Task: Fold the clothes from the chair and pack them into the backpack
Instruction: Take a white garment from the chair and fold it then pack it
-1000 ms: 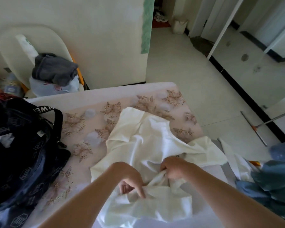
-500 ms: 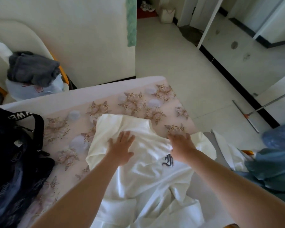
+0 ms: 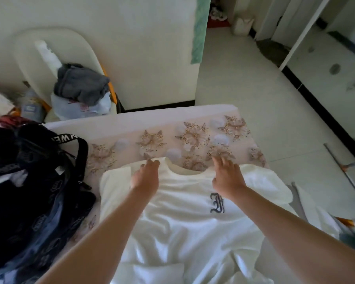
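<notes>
The white short-sleeved T-shirt (image 3: 193,226) with a dark gothic letter emblem (image 3: 217,202) lay spread face up on the pink floral-patterned bed cover (image 3: 152,140). Its collar pointed away from the person and its lower part was creased and bunched toward the near edge. Both sleeves lay out to the sides.

The left hand (image 3: 146,177) rested palm down on the shirt's shoulder area left of the collar. Its fingers were straight and close together, with the tips at the shirt's far edge, and it pinched nothing. The right hand (image 3: 226,177) lay palm down right of the collar, just above the emblem. Its fingers were extended and slightly spread, and the tips reached past the shirt's edge over the floral cover. Whether those tips touched the cover could not be told, as they were blurred.

The black fabric backpack (image 3: 29,191) with a lettered strap sat on the bed just beside the shirt's left sleeve, its top gaping. Beyond the bed corner stood the cream rounded plastic chair (image 3: 29,54), with a crumpled grey garment (image 3: 80,85) lying on a pale folded item (image 3: 80,108) on its seat. A clear plastic bottle (image 3: 30,105) stood near the chair. A long-handled squeegee (image 3: 344,169) lay on the pale tiled floor at the right.
</notes>
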Demonstrator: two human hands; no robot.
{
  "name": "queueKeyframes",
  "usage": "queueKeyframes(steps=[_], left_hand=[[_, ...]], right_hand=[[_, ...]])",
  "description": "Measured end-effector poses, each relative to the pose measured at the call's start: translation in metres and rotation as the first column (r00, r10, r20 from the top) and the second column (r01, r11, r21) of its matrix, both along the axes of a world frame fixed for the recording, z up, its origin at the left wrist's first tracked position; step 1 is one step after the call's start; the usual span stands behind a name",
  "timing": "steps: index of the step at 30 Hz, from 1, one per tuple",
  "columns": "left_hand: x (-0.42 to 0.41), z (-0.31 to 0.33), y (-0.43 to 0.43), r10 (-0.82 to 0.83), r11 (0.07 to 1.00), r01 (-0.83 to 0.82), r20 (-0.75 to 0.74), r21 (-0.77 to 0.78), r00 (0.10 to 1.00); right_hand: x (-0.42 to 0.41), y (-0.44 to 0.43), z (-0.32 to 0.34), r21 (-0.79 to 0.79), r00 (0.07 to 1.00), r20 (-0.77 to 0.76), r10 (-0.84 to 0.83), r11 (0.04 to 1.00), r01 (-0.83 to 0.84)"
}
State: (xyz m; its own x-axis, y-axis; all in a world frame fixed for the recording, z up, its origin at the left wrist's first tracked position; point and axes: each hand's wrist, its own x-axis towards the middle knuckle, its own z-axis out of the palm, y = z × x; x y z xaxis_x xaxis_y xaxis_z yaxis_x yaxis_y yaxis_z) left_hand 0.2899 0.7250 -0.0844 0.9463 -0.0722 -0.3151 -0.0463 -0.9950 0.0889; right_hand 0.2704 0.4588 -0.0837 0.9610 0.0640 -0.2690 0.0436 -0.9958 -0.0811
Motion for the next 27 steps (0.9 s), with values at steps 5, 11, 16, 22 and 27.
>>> queueKeyframes(steps=[5, 11, 16, 22, 27], left_hand=[[0.016, -0.027, 0.001, 0.000, 0.993, -0.006, -0.053, -0.118, 0.999], [0.039, -0.027, -0.001, 0.029, 1.000, -0.029, -0.100, 0.001, 0.995], [0.049, -0.027, 0.004, 0.130, 0.990, -0.135, -0.109, -0.038, 0.986], [0.064, -0.005, 0.027, 0.498, 0.755, -0.425, 0.015, -0.500, 0.867], [0.069, 0.012, 0.036, 0.660, 0.476, -0.465, -0.046, -0.746, 0.750]], right_hand=[[0.008, -0.020, 0.006, -0.132, 0.991, -0.055, -0.123, 0.985, 0.115], [0.022, -0.023, 0.011, -0.100, 0.980, -0.169, -0.102, 0.991, 0.086], [0.035, -0.022, 0.006, 0.165, 0.937, -0.307, -0.165, 0.961, 0.223], [0.067, -0.005, 0.021, 0.266, 0.904, 0.390, -0.172, 0.962, 0.068], [0.109, 0.048, 0.047, 0.516, 0.915, 0.139, -0.378, 0.817, 0.259]])
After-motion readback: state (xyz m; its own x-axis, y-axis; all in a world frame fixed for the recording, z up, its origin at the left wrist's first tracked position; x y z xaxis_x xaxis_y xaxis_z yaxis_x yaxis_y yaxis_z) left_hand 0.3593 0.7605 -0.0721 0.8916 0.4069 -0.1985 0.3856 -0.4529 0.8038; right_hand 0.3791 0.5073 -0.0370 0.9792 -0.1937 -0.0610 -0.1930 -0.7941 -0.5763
